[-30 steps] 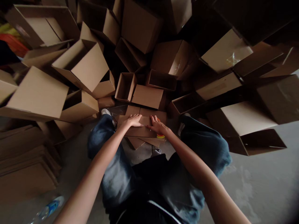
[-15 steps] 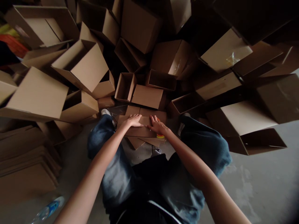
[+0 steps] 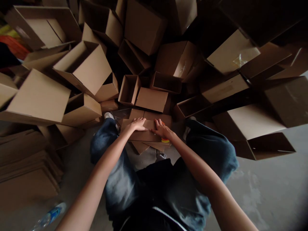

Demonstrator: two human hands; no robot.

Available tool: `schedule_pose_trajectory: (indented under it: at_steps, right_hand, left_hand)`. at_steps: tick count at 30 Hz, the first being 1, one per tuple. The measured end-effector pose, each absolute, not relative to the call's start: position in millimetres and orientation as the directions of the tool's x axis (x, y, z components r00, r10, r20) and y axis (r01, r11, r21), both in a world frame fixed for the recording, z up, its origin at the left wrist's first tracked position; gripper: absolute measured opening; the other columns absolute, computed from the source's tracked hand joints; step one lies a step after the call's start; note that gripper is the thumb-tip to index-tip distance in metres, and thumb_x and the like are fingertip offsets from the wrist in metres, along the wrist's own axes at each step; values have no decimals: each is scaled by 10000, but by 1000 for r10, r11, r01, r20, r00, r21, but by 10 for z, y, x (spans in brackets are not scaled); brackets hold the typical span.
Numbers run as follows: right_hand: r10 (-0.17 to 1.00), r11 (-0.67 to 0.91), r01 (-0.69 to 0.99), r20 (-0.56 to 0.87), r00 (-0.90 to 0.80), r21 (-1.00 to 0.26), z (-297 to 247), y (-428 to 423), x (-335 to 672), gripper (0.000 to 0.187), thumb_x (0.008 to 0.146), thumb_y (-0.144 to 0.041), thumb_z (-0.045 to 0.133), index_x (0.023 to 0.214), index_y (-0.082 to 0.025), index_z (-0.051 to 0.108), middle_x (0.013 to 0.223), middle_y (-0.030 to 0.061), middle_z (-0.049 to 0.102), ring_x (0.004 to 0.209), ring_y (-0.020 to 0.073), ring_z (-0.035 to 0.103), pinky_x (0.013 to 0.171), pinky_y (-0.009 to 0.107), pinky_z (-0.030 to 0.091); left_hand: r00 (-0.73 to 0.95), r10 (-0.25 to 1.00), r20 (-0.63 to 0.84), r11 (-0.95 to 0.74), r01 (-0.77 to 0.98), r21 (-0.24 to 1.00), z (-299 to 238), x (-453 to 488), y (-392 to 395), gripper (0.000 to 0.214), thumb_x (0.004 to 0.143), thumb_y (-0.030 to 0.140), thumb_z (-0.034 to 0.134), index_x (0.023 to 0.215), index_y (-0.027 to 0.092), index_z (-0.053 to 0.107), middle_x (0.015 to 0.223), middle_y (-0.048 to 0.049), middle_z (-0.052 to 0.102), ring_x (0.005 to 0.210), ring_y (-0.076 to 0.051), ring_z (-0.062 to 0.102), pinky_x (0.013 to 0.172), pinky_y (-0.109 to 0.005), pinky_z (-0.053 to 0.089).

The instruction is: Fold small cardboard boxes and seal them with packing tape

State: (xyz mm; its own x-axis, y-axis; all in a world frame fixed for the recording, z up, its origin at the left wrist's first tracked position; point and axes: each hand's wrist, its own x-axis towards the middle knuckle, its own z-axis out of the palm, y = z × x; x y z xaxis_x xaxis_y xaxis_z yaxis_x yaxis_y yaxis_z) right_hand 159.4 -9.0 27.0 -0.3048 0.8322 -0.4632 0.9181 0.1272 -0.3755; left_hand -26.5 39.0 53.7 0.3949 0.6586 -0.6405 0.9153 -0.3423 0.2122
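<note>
Between my knees lies a flat cardboard piece (image 3: 144,136) on other flattened cardboard. My left hand (image 3: 139,124) rests on its left part, palm down, with the fingers stretched to the right. Against the right part presses my right hand (image 3: 162,129), fingers apart and thumb pointing left towards the other hand. A small red and yellow item (image 3: 165,140) shows by the right wrist, and a bit of orange shows past the fingers. I cannot make out what these are. Just beyond the hands sits a small carton (image 3: 152,98).
Many cartons, several open, are heaped ahead and to both sides, such as a large box (image 3: 38,96) at left and an open box (image 3: 268,146) at right. Flattened cardboard (image 3: 29,179) is stacked at lower left. A plastic bottle (image 3: 51,215) lies near it on the grey floor (image 3: 264,192).
</note>
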Motion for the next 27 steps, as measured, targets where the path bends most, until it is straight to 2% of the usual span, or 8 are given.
schedule_pose_trajectory:
  at_steps: [18, 27]
  right_hand:
    - [845, 118, 914, -444, -298, -388, 219, -90, 1588, 759, 994, -597, 403, 1554, -104, 259, 1535, 227, 362, 1229, 338, 586, 938, 374, 453]
    - [848, 127, 923, -444, -291, -363, 227, -93, 1574, 776, 1002, -607, 392, 1560, -85, 259, 1533, 246, 366, 1241, 334, 578, 966, 373, 452]
  left_hand:
    - [382, 654, -653, -331, 921, 207, 559, -248, 384, 753, 869, 498, 631, 1489, 175, 353, 1619, -189, 331, 1494, -321, 314, 1211, -521, 230]
    - [381, 658, -650, -326, 922, 211, 544, -246, 383, 752, 868, 505, 630, 1496, 203, 347, 1619, -189, 331, 1494, -327, 316, 1204, -539, 230]
